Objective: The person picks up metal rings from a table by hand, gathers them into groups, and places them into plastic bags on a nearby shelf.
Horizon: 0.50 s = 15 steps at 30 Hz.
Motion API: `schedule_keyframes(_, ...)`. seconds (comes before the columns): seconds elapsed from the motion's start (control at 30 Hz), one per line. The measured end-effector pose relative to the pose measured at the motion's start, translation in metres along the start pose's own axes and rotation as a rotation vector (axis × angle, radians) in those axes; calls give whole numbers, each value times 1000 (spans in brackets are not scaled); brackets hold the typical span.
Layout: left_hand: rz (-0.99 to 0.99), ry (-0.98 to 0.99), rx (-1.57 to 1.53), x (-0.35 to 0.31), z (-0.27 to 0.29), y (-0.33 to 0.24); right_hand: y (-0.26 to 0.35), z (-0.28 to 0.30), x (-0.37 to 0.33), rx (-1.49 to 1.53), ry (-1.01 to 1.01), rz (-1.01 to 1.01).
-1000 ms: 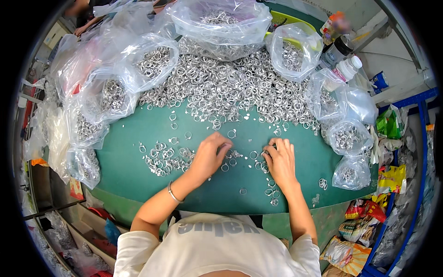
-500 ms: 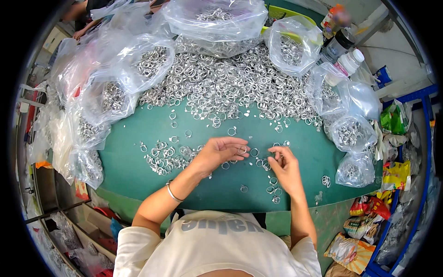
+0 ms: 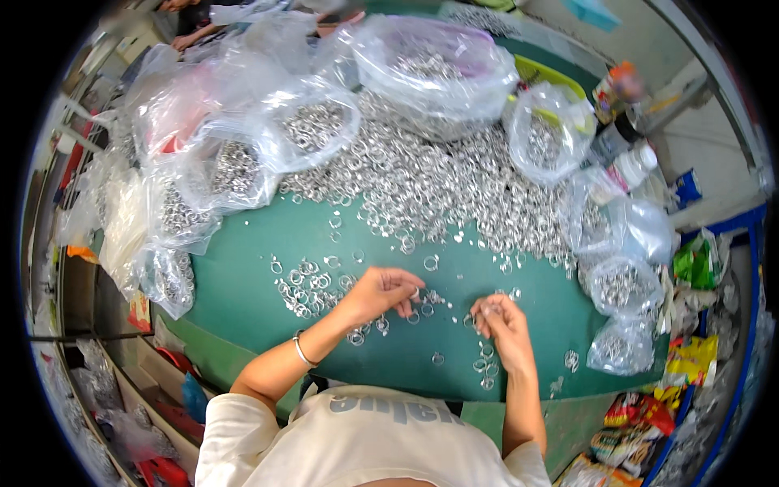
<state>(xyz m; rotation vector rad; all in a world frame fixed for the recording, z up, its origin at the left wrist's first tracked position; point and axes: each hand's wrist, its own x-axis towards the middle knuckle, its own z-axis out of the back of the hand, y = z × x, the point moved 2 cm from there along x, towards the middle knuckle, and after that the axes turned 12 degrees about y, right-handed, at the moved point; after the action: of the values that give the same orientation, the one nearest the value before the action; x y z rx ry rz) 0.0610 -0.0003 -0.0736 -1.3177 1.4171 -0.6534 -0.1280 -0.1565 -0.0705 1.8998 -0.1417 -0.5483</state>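
My left hand (image 3: 375,295) is over the middle of the green table, closed with a small silver ring (image 3: 417,293) at its thumb and fingertips. A few loose rings (image 3: 427,309) lie just beyond those fingers. Farther right, my right hand (image 3: 505,321) pinches another silver ring (image 3: 469,321) between thumb and forefinger. Below it a short row of rings (image 3: 486,367) lies on the table. Left of my left hand is a spread cluster of rings (image 3: 305,294). One lone ring (image 3: 438,358) rests between my forearms.
A large heap of silver rings (image 3: 454,174) covers the far side of the table. Clear plastic bags of rings (image 3: 231,166) line the left, back and right edges. Bottles (image 3: 633,165) stand at the back right. A person's hand (image 3: 185,40) shows at the far left.
The whole view has shifted, so the table sits lower in the picture. My right hand now shows a ring at its fingertips. My left fingers have bent downward around their ring.
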Motion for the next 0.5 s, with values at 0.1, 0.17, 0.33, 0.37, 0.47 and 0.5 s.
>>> schedule_keyframes(0.1, -12, 37, 54, 0, 6, -2, 0, 0, 2, 411, 168, 18)
schedule_keyframes(0.17, 14, 11, 83, -4, 13, -11, 4, -2, 1, 468, 124, -1)
schedule_keyframes(0.33, -49, -83, 69, -18, 35, -28, 8, -9, 4, 608, 170, 73)
schedule_keyframes(0.37, -67, -89, 81, -20, 40, -28, 7, -7, 5, 626, 212, 104)
schedule_keyframes(0.47, -193, -140, 84, -29, 49, -27, 1, -5, 7, 584, 262, 87)
schedule_keyframes(0.5, -226, -171, 79, -32, 52, -30, 1, -3, 5, 572, 302, 65)
